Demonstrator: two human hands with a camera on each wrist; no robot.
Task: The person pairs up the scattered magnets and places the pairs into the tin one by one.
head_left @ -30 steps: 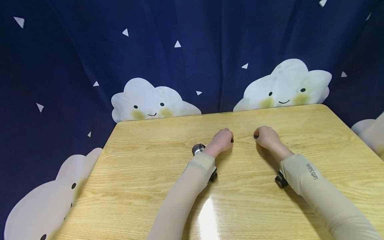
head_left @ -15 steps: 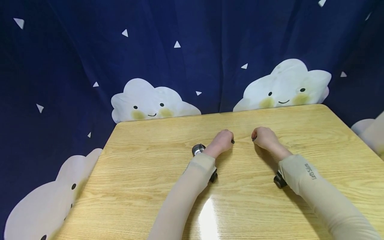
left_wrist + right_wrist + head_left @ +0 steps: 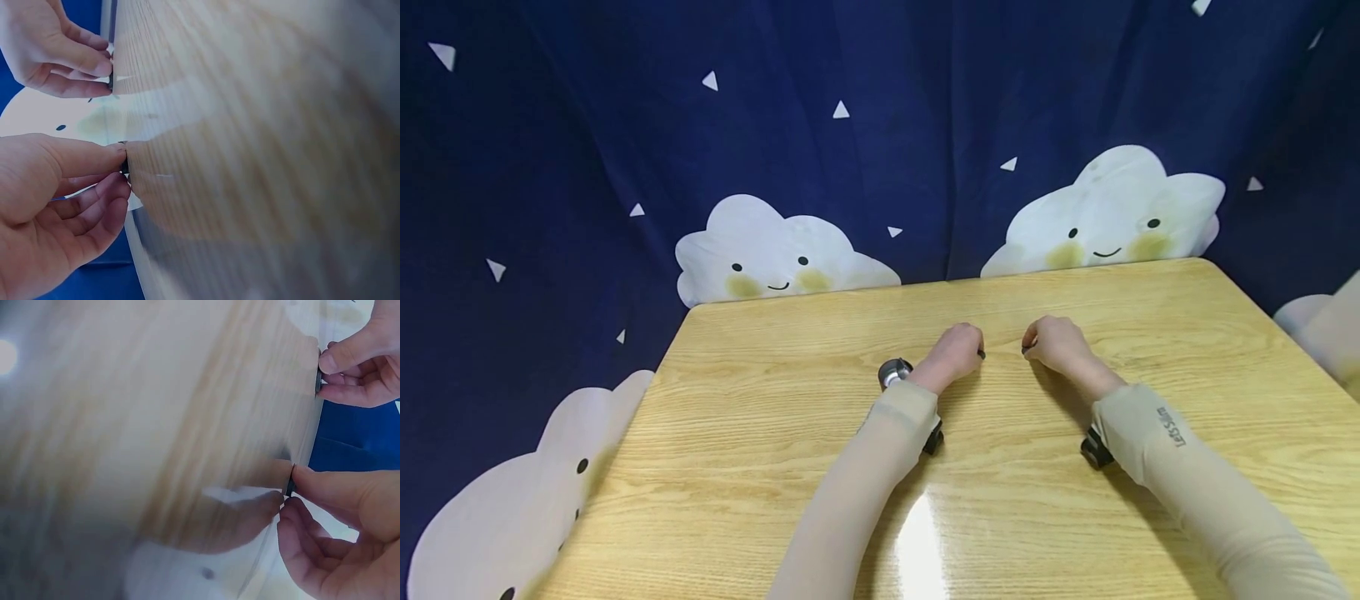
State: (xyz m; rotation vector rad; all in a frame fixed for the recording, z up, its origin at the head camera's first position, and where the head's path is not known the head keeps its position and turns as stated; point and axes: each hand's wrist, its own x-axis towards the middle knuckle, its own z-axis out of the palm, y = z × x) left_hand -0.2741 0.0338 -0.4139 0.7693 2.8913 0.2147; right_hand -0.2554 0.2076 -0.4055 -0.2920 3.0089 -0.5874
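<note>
Near the table's middle, my left hand (image 3: 957, 351) pinches a small black piece (image 3: 124, 159) between thumb and fingers, low at the wooden tabletop. A short way to its right, my right hand (image 3: 1060, 343) pinches a second small black piece (image 3: 290, 481), also down at the surface. Both pieces look short and thin; their exact kind cannot be made out. A gap separates the two hands, with bare wood between them. Fingers cover most of each piece in the head view, where only dark tips show.
The light wooden table (image 3: 760, 467) spreads around both arms, with a bright reflection near the front. A dark blue curtain (image 3: 865, 150) with white clouds hangs behind its back edge. Wrist cameras sit under both sleeves, including a black one (image 3: 1097, 450) at the right.
My right hand has slid slightly left with its black piece, narrowing the gap to the left hand. The left hand has stayed almost still.
</note>
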